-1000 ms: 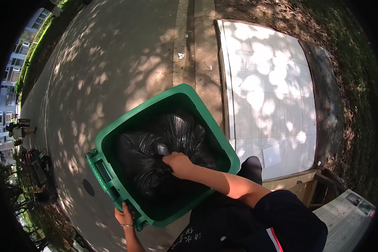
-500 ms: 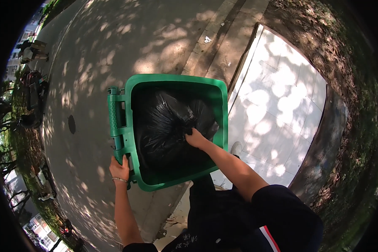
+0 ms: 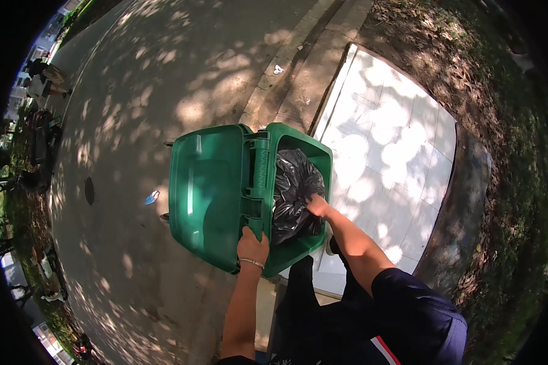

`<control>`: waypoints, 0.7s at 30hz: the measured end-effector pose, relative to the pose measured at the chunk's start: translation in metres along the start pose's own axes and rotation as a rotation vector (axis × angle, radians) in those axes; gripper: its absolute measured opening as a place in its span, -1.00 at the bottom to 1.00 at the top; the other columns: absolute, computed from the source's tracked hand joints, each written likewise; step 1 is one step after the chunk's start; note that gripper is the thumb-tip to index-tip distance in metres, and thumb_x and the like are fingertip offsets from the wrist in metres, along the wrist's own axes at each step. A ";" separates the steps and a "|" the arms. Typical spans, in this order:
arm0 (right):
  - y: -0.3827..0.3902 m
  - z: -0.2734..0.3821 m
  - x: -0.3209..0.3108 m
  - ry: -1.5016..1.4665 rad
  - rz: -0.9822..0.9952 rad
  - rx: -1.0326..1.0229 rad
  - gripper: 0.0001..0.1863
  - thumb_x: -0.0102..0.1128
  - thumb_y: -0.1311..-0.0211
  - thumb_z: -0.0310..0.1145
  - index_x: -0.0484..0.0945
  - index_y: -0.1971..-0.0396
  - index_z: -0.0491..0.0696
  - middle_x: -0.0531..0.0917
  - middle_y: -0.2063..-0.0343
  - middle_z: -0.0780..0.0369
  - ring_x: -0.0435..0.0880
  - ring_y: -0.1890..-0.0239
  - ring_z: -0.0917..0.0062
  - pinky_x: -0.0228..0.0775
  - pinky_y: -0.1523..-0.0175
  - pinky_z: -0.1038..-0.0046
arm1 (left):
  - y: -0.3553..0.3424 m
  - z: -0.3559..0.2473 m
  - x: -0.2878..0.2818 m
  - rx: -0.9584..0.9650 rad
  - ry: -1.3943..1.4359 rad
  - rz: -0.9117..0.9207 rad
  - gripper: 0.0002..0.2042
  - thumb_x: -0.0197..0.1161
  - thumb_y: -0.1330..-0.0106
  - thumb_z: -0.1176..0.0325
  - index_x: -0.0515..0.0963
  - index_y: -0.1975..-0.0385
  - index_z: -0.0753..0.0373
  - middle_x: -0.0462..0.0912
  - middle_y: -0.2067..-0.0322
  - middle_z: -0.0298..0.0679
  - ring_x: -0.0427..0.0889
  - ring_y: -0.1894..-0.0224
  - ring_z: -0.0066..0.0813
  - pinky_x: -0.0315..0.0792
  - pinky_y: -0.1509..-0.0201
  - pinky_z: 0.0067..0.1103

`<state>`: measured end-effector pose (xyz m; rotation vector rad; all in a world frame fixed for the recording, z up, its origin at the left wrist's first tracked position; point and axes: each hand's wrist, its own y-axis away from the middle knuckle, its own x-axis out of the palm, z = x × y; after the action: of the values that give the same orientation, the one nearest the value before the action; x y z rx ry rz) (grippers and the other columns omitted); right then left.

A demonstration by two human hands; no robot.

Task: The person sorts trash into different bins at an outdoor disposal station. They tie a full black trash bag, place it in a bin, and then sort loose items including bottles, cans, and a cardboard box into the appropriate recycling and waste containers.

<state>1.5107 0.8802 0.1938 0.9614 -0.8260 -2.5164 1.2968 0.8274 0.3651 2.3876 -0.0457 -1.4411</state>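
Observation:
In front of me stands a green wheeled bin [image 3: 330,167], tilted, with its lid [image 3: 208,188] swung back to the left. A bulging black garbage bag [image 3: 291,182] sits inside the bin's mouth. My right hand [image 3: 316,205] is closed on the gathered top of the bag, near the bin's right rim. Wearing a thin bracelet at the wrist, my left hand [image 3: 252,246] is wrapped round the bin's handle bar [image 3: 260,161] at its near end, by the hinge. The bag's lower part is hidden inside the bin.
A white tiled slab [image 3: 383,146] lies to the right, bordered by leaf-strewn soil [image 3: 463,67]. Beyond the bin runs a stone kerb [image 3: 289,52] with white litter [image 3: 278,69]. A blue-and-white scrap [image 3: 152,197] lies on the road. Far left are a person [image 3: 45,79] and parked motorbikes [image 3: 41,137].
The bin has tipped and its mouth has shifted right, bringing the opened lid into view. My left hand moved right with the handle. My right hand, still on the bag, also shifted right.

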 end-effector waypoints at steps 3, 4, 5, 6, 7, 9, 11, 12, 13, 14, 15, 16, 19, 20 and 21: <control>0.014 -0.059 0.013 0.004 -0.021 0.043 -0.70 -0.05 0.03 -0.28 0.43 0.45 -0.25 0.48 0.40 -0.09 0.43 0.25 0.09 0.25 0.19 0.25 | 0.037 -0.015 0.086 -0.037 -0.021 0.144 -0.63 0.14 0.01 0.25 0.20 0.39 0.39 0.46 0.57 0.07 0.49 0.55 -0.03 0.38 0.55 -0.28; 0.020 -0.088 0.018 0.044 -0.009 0.003 -0.71 -0.06 0.03 -0.28 0.43 0.45 -0.24 0.48 0.39 -0.09 0.43 0.25 0.08 0.26 0.20 0.25 | 0.049 -0.021 0.115 0.025 -0.022 0.153 -0.62 0.14 0.03 0.23 0.19 0.37 0.37 0.47 0.56 0.06 0.50 0.55 -0.02 0.39 0.52 -0.27; 0.024 -0.117 0.025 0.077 0.015 -0.035 -0.72 -0.06 0.02 -0.29 0.43 0.45 -0.23 0.48 0.39 -0.10 0.42 0.25 0.07 0.27 0.20 0.24 | 0.062 -0.026 0.141 -0.032 0.039 0.258 -0.64 0.13 0.04 0.23 0.19 0.38 0.34 0.48 0.55 0.04 0.50 0.55 -0.02 0.39 0.50 -0.26; 0.034 -0.125 0.031 0.068 0.083 -0.013 -0.71 -0.05 0.03 -0.28 0.43 0.42 -0.22 0.47 0.39 -0.12 0.42 0.24 0.04 0.27 0.19 0.24 | 0.070 -0.024 0.157 -0.076 -0.018 0.270 -0.64 0.12 0.04 0.23 0.19 0.38 0.34 0.48 0.56 0.03 0.50 0.56 -0.02 0.39 0.50 -0.27; 0.032 -0.153 0.032 0.061 0.094 0.008 -0.71 -0.05 0.03 -0.28 0.43 0.42 -0.22 0.47 0.39 -0.12 0.42 0.24 0.04 0.27 0.19 0.24 | 0.074 -0.039 0.165 -0.086 -0.075 0.299 -0.64 0.12 0.03 0.24 0.20 0.38 0.34 0.48 0.56 0.01 0.50 0.57 -0.03 0.39 0.50 -0.28; 0.032 -0.203 0.046 -0.076 -0.050 -0.010 -0.64 -0.03 0.05 -0.19 0.42 0.43 -0.24 0.48 0.40 -0.10 0.43 0.27 0.04 0.27 0.19 0.21 | 0.066 -0.047 0.162 -0.011 -0.086 0.137 -0.66 0.11 0.00 0.25 0.20 0.36 0.33 0.47 0.57 0.00 0.49 0.54 -0.03 0.40 0.51 -0.28; 0.035 -0.180 0.041 -0.227 0.004 -0.092 -0.66 -0.02 0.06 -0.19 0.43 0.44 -0.21 0.49 0.43 -0.07 0.43 0.28 0.05 0.26 0.20 0.20 | 0.066 -0.037 0.151 -0.074 -0.151 0.092 -0.66 0.11 -0.01 0.25 0.20 0.33 0.33 0.46 0.52 0.05 0.47 0.53 0.01 0.38 0.51 -0.25; 0.038 -0.172 0.037 -0.159 0.056 -0.099 -0.67 -0.01 0.07 -0.19 0.43 0.46 -0.20 0.49 0.44 -0.06 0.43 0.28 0.06 0.26 0.21 0.20 | 0.065 -0.034 0.148 -0.056 -0.165 0.036 -0.67 0.11 -0.01 0.28 0.21 0.33 0.33 0.47 0.52 0.06 0.47 0.53 0.02 0.38 0.52 -0.25; 0.044 -0.164 0.035 -0.097 0.097 -0.109 -0.68 -0.01 0.07 -0.20 0.44 0.47 -0.19 0.49 0.45 -0.05 0.44 0.29 0.07 0.26 0.21 0.20 | 0.064 -0.033 0.141 -0.088 -0.166 0.043 -0.69 0.11 0.00 0.30 0.21 0.36 0.33 0.47 0.56 0.05 0.47 0.54 0.02 0.38 0.52 -0.27; 0.049 -0.161 0.033 -0.083 0.146 -0.122 -0.70 0.00 0.08 -0.21 0.45 0.50 -0.18 0.49 0.45 -0.04 0.44 0.30 0.08 0.27 0.22 0.20 | 0.064 -0.040 0.136 -0.081 -0.247 -0.002 -0.71 0.11 0.01 0.32 0.21 0.39 0.33 0.46 0.60 0.04 0.46 0.55 0.02 0.37 0.52 -0.28; 0.053 -0.153 0.033 -0.074 0.192 -0.155 -0.71 0.01 0.09 -0.22 0.45 0.53 -0.18 0.49 0.46 -0.04 0.44 0.31 0.09 0.27 0.23 0.19 | 0.065 -0.026 0.135 -0.030 -0.287 -0.058 -0.73 0.10 0.01 0.32 0.22 0.43 0.33 0.45 0.63 0.04 0.46 0.57 0.02 0.36 0.53 -0.29; 0.055 -0.154 0.032 -0.089 0.203 -0.167 -0.71 0.01 0.09 -0.22 0.45 0.53 -0.18 0.49 0.46 -0.04 0.44 0.31 0.09 0.27 0.23 0.19 | 0.064 -0.026 0.136 0.023 -0.305 -0.177 -0.74 0.12 0.03 0.32 0.22 0.49 0.32 0.45 0.65 0.03 0.46 0.58 0.01 0.35 0.55 -0.29; 0.058 -0.169 0.023 -0.095 0.199 -0.245 -0.74 0.02 0.11 -0.25 0.46 0.58 -0.18 0.50 0.48 -0.02 0.44 0.33 0.09 0.27 0.24 0.20 | 0.077 -0.056 0.151 0.159 -0.416 -0.345 -0.54 0.19 0.06 0.36 0.23 0.18 0.46 0.38 0.27 0.13 0.38 0.19 0.01 0.30 0.13 -0.35; 0.058 -0.179 0.020 -0.125 0.116 -0.257 -0.74 0.02 0.12 -0.25 0.46 0.59 -0.18 0.50 0.49 -0.02 0.44 0.34 0.09 0.27 0.26 0.20 | 0.099 -0.079 0.171 0.144 -0.343 -0.426 -0.38 0.18 0.04 0.38 0.08 0.00 0.52 0.19 0.04 0.14 0.16 -0.04 0.03 0.16 -0.04 -0.32; 0.061 -0.184 0.017 -0.157 0.044 -0.274 -0.74 0.03 0.13 -0.26 0.46 0.60 -0.19 0.50 0.51 -0.02 0.44 0.35 0.09 0.27 0.27 0.20 | 0.125 -0.087 0.194 0.190 -0.157 -0.497 -0.38 0.14 -0.01 0.36 0.03 -0.03 0.51 0.09 -0.04 0.13 0.07 -0.11 0.02 0.10 -0.09 -0.26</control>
<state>1.6302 0.7503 0.1113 0.6574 -0.5176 -2.6041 1.4845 0.6943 0.2757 2.5465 0.4184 -1.9177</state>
